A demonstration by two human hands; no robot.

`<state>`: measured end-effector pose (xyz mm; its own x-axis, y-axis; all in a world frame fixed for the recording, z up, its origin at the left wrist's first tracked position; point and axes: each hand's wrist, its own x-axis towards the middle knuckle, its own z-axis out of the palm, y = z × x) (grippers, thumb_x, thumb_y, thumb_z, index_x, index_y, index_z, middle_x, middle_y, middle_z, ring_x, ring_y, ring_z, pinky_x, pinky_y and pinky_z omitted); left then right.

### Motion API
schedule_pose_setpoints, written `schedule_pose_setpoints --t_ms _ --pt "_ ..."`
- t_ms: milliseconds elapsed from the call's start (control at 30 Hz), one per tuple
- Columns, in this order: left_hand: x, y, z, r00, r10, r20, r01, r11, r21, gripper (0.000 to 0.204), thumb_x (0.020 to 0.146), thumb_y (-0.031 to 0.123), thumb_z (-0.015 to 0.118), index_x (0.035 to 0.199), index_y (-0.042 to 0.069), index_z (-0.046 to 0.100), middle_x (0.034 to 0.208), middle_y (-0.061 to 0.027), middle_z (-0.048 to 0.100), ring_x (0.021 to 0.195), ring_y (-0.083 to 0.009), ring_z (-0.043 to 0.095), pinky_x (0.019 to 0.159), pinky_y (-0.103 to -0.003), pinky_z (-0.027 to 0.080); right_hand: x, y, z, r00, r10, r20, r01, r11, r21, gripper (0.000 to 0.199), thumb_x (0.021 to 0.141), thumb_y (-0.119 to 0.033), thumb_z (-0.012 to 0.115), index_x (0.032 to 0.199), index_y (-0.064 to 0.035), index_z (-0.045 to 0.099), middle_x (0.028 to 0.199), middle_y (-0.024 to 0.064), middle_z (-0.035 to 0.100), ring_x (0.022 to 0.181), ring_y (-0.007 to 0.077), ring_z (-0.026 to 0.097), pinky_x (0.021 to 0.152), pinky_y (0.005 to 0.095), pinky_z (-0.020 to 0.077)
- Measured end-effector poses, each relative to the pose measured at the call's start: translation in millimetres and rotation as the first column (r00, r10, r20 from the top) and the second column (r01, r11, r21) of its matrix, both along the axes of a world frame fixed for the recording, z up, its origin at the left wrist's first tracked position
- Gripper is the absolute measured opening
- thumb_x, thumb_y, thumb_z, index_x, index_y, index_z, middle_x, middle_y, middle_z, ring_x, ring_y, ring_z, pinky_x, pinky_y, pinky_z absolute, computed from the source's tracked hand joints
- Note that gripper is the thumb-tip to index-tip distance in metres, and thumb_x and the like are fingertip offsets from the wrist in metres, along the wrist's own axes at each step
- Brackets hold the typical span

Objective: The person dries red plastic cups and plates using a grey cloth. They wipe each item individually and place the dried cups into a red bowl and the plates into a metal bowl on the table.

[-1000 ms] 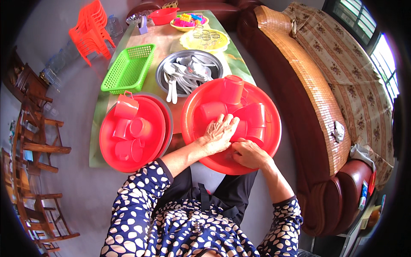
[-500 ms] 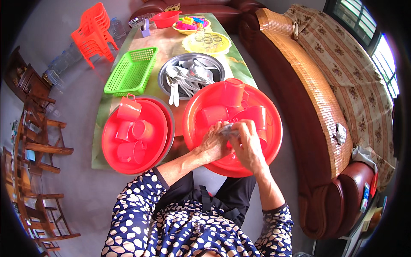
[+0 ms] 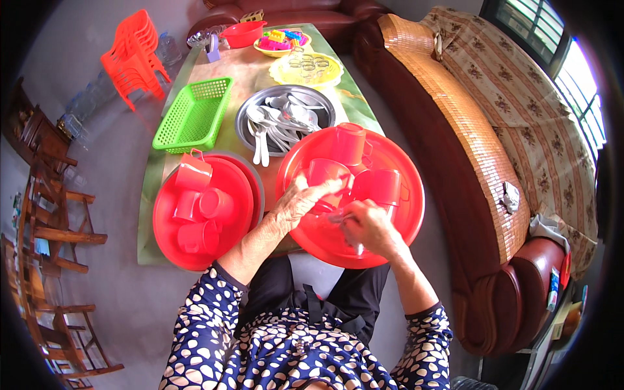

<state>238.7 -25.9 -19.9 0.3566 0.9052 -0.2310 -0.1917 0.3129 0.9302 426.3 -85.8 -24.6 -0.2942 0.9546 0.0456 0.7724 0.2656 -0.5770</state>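
A seated person's left hand (image 3: 300, 203) and right hand (image 3: 367, 226) pinch a small clear wrapper (image 3: 338, 218) between them over the red tray (image 3: 390, 240) of red cups (image 3: 383, 186), apparently mid-sorting, calling next for a careful grip.

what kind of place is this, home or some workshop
Most likely a home living room. A long low table holding red trays, cups and a metal basin of spoons stands beside a brown sofa draped with a floral cloth, and wooden chairs line the left side.
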Motion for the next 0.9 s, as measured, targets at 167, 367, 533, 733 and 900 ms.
schedule_pose_setpoints --t_ms 167,367,533,733,900 --pt "10.6 5.8 -11.4 0.929 0.167 0.33 -0.043 0.935 -0.351 0.038 0.084 0.037 0.069 0.113 0.015 0.061 0.104 -0.0027 0.066 0.095 -0.0173 0.064 0.073 -0.038 0.055 -16.1 -2.4 -33.5 0.908 0.217 0.359 -0.219 0.975 -0.038 0.024 0.077 -0.005 0.057 0.101 -0.005 0.061 0.09 0.0191 0.063 0.09 0.0367 0.063 0.08 0.0419 0.0529" --pt "20.3 -2.4 -12.7 0.944 0.232 0.236 -0.132 0.919 -0.372 0.047 0.086 0.05 0.06 0.122 0.019 0.054 0.106 -0.0024 0.063 0.095 -0.0211 0.061 0.07 -0.04 0.054 10.3 0.4 13.5 0.853 -0.18 -0.489 0.044 0.96 -0.276 0.02 0.08 0.008 0.053 0.095 -0.0015 0.063 0.088 0.0118 0.069 0.085 0.0191 0.068 0.068 0.0295 0.055" --pt "35.2 -11.1 -9.4 0.857 0.121 0.5 0.053 0.946 -0.318 0.058 0.084 0.06 0.057 0.121 0.015 0.055 0.11 -0.0052 0.061 0.1 -0.0184 0.06 0.076 -0.038 0.054 -17.3 -1.1 26.1 0.622 -0.001 -0.783 0.217 0.961 0.172 0.037 0.078 0.013 0.051 0.111 -0.0044 0.056 0.109 0.0111 0.058 0.101 0.0221 0.061 0.082 0.0317 0.0534" --pt "45.6 -25.8 -11.7 0.878 0.089 0.47 0.091 0.933 -0.347 0.074 0.076 0.063 0.066 0.132 0.021 0.044 0.125 -0.003 0.052 0.107 -0.0193 0.057 0.079 -0.039 0.055 -27.9 22.7 23.7 0.851 -0.103 -0.515 0.409 0.746 0.526 0.034 0.077 0.009 0.056 0.107 -0.0062 0.06 0.102 0.0156 0.06 0.098 0.03 0.058 0.081 0.0396 0.0486" --pt "42.5 -22.0 -14.3 0.843 0.149 0.518 0.08 0.916 -0.393 0.063 0.084 0.06 0.057 0.131 0.019 0.048 0.125 -0.0037 0.055 0.114 -0.0192 0.053 0.091 -0.039 0.049 -22.0 27.8 8.7 0.777 -0.253 -0.577 0.484 0.826 0.29 0.033 0.082 0.007 0.054 0.112 -0.0041 0.057 0.099 0.0178 0.057 0.095 0.0326 0.058 0.08 0.04 0.0482"
